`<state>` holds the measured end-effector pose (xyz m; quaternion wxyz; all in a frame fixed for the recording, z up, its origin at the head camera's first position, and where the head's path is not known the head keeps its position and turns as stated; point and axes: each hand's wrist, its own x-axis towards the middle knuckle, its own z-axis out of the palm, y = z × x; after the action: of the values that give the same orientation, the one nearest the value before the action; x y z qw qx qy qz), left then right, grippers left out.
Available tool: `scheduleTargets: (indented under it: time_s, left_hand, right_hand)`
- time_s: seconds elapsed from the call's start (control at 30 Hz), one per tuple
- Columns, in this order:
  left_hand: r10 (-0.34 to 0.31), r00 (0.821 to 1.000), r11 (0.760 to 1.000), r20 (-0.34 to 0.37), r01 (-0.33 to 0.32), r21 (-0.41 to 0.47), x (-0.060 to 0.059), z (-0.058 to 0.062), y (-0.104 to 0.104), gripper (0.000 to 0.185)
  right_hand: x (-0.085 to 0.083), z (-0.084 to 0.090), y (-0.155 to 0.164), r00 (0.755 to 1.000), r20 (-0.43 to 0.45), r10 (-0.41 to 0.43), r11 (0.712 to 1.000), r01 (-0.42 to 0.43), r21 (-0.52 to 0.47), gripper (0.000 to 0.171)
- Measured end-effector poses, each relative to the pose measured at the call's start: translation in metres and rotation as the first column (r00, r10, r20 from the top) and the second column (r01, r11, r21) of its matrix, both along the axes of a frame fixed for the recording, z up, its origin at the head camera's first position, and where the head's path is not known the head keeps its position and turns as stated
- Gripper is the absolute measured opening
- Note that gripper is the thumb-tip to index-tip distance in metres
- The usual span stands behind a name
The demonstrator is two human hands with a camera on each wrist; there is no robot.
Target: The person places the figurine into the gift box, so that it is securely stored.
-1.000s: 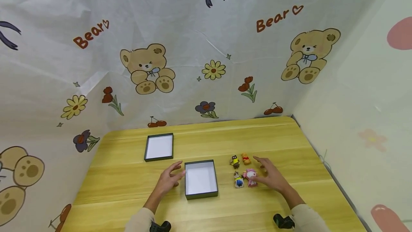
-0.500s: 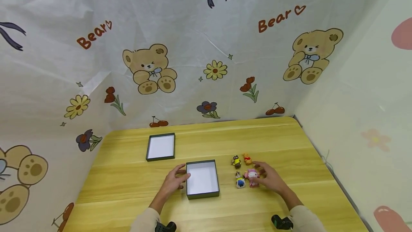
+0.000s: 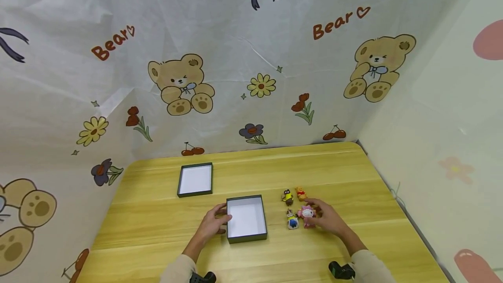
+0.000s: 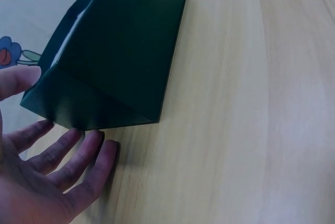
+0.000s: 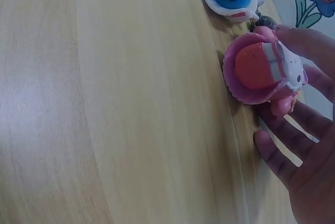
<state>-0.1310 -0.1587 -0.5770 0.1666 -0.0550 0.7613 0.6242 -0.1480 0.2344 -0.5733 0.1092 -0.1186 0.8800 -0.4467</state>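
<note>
Bear-print sheeting backs the wooden tabletop [image 3: 353, 174]. Left hand [image 3: 212, 225] rests flat-fingered against the empty dark box [image 3: 246, 219]; right hand [image 3: 328, 219] pinches the pink figurine [image 3: 307, 215], not yet lifted. All four figurines remain unboxed.

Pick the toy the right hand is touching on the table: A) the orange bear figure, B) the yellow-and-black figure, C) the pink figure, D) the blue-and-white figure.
C: the right hand has its fingers on the pink figure, and the right wrist view shows fingertips against it, while the other three toys stand untouched.
</note>
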Motion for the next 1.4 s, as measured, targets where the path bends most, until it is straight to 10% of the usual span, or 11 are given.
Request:
scheduleTargets:
  time_s: [1.4]
  left_hand:
    - [0.038,0.997,0.995,0.073,-0.044,0.085,0.005,0.000,0.002,0.059]
  right_hand:
    - [-0.016,-0.002,0.008,0.985,0.121,0.123,0.990,-0.113,-0.083,0.038]
